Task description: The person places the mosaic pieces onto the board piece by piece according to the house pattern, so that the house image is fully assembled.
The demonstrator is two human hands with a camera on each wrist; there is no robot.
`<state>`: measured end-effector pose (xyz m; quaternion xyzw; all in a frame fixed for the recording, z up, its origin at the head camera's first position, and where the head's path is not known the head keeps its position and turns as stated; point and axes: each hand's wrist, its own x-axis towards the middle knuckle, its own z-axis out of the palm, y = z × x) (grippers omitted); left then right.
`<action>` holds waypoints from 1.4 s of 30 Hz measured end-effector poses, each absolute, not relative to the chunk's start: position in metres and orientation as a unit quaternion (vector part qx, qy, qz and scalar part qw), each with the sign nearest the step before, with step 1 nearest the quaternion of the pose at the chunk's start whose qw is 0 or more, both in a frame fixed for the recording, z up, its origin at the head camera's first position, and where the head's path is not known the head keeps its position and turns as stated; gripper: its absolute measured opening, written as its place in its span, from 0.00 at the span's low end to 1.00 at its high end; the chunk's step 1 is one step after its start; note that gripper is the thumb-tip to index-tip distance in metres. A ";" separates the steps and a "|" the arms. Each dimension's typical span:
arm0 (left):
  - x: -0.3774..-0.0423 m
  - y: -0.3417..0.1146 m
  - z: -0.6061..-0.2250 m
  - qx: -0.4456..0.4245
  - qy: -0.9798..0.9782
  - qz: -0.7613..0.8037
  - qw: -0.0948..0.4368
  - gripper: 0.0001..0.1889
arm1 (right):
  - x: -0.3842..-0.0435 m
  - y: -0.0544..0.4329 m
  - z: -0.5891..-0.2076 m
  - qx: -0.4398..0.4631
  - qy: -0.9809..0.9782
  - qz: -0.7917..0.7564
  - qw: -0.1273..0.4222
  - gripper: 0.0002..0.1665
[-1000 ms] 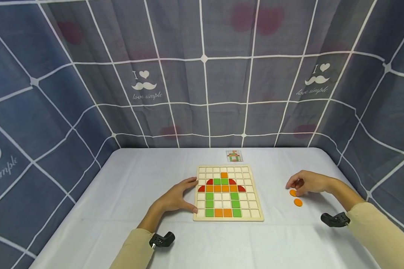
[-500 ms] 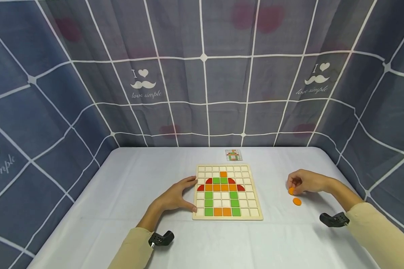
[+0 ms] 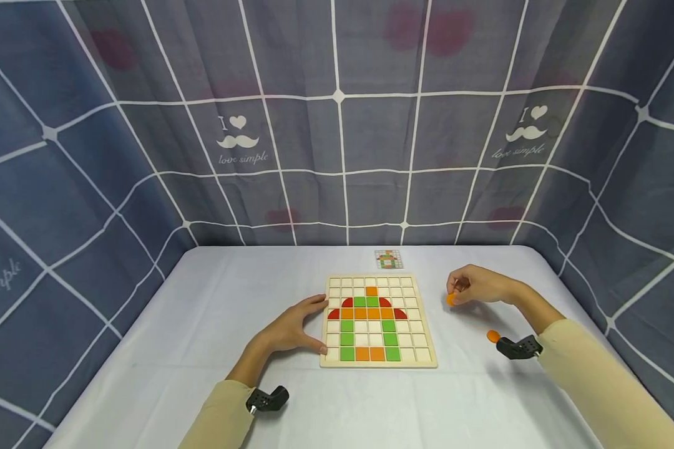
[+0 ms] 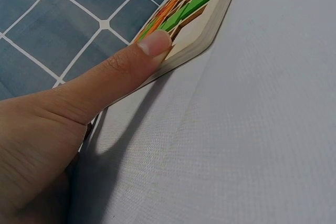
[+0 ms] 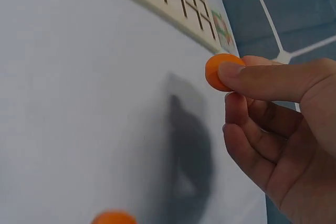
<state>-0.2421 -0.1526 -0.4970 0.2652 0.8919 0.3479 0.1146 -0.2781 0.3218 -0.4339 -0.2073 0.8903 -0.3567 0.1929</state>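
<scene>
My right hand (image 3: 483, 285), raised over the cloth to the right of the board, pinches an orange disc (image 5: 214, 73) between thumb and index finger. The other fingers curl beneath. A second orange disc (image 3: 492, 336) lies on the cloth near the right wrist. At the left edge of the wooden grid board (image 3: 379, 365), my left hand (image 3: 286, 327) rests with thumb and fingers spread. Its thumb (image 4: 118, 69) touches the rim near the front corner in the left wrist view. Green and orange squares and red rounded pieces sit in the board's cells, forming a mushroom-like shape.
Behind the board lies a small card (image 3: 389, 259) printed with a similar coloured grid pattern. White cloth (image 3: 213, 293) covers the table. A blue-grey checked curtain (image 3: 376, 137) closes off the back and sides. Each wrist carries a black camera.
My right hand has picked up one orange disc from the cloth and moved with it left and away, towards the board. The left hand stays in place at the board.
</scene>
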 end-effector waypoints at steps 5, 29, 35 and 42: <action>-0.242 -0.154 -0.497 0.265 0.893 0.347 0.111 0.57 | -0.291 0.293 -0.434 -0.220 0.888 -0.370 0.164 0.08; -0.245 -0.155 -0.500 0.281 0.886 0.351 0.110 0.57 | -0.326 0.188 -0.463 -0.224 0.892 -0.388 0.064 0.03; -0.246 -0.156 -0.499 0.284 0.887 0.348 0.107 0.58 | -0.334 0.174 -0.474 -0.228 0.885 -0.403 0.047 0.01; -0.246 -0.155 -0.498 0.281 0.891 0.340 0.108 0.58 | -0.337 0.163 -0.475 -0.214 0.907 -0.363 0.024 0.03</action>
